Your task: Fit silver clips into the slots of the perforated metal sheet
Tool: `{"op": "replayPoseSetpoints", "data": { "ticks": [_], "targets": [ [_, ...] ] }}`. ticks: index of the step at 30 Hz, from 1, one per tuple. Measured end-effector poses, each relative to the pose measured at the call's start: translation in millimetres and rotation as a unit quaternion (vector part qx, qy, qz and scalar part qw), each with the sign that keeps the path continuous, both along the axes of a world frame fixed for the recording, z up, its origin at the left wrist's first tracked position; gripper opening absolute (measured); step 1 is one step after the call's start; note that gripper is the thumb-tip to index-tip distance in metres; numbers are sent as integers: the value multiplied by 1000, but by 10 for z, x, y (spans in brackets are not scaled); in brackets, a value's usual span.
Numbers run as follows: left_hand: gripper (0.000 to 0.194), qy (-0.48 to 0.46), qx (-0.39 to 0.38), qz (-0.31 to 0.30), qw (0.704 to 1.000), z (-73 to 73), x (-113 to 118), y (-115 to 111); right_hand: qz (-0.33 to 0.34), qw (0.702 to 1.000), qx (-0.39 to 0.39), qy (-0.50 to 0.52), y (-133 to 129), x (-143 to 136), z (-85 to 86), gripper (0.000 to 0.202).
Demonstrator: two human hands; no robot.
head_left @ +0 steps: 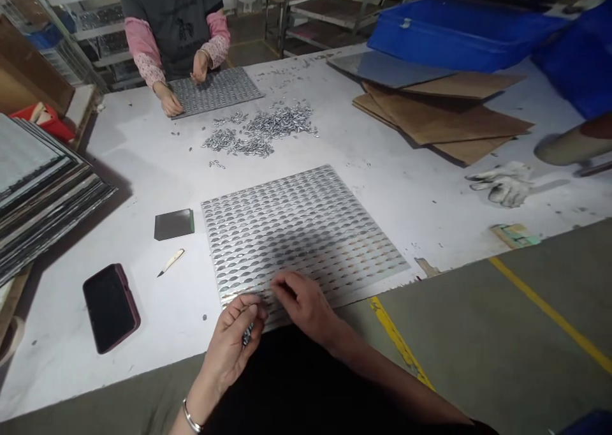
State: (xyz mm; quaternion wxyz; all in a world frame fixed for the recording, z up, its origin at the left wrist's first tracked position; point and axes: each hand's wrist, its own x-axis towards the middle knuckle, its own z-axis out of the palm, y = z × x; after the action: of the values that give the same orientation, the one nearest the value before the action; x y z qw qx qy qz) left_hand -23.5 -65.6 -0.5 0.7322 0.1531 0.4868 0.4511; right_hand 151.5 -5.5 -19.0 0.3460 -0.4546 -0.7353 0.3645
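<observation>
A metallic sheet [287,231] with rows of leaf-shaped slots lies before me. Dark grey pieces fill most of its rows, while the rows at its near right side look paler and orange-tinged. My left hand [236,336] is curled at the sheet's near edge around several small grey leaf-shaped pieces [247,335]. Just right of it, my right hand [306,304] hovers low over the near rows with thumb and fingers pinched together. Whatever is between those fingertips is too small to make out. A loose heap of similar grey pieces [282,121] lies beyond the sheet.
Across the table a co-worker [172,33] handles a similar sheet [220,90]. To my left are a phone [111,309], a small knife [171,262], a dark square plate [173,224] and stacked sheets [43,192]. Cardboard [444,113], a blue bin [454,33] and gloves [504,183] lie right.
</observation>
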Motion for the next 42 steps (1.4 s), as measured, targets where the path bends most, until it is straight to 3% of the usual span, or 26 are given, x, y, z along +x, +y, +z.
{"op": "replayPoseSetpoints", "data": {
  "ticks": [3, 11, 14, 18, 20, 22, 24, 31, 36, 42],
  "targets": [
    [26, 18, -15, 18, 1000, 14, -64, -7, -77, 995, 6, -67, 135, -11, -123, 12],
    [21, 40, -3, 14, 999, 16, -66, -28, -102, 978, 10, -183, 220, -179, -231, 15],
    [23, 27, -2, 11, 1000, 4, -20, -18, -113, 973, 0, -201, 225, -178, -226, 4],
    [23, 20, 9, 8, 1000, 26, 42, -1, -103, 989, 5, -103, 120, -64, -122, 13],
    [23, 36, 14, 7, 999, 53, 77, 7, -42, 998, 11, -34, 1, 17, -26, 6],
    [24, 58, 17, 3, 998, 69, 116, 17, 32, 999, 3, 12, -127, 78, 65, 12],
    [26, 72, 18, 0, 997, 58, 156, 33, 66, 997, -8, 38, -225, 100, 123, 10],
    [26, 31, 12, 37, 999, -53, 228, 114, 4, 992, -79, 95, -202, 38, 115, 11],
    [29, -27, -48, 69, 996, -25, 143, 128, -62, 996, -51, -28, 131, 162, -48, 18],
    [16, -47, -60, 53, 996, -22, 59, 82, -28, 984, -19, -172, 426, 207, -161, 18]
  ]
}}
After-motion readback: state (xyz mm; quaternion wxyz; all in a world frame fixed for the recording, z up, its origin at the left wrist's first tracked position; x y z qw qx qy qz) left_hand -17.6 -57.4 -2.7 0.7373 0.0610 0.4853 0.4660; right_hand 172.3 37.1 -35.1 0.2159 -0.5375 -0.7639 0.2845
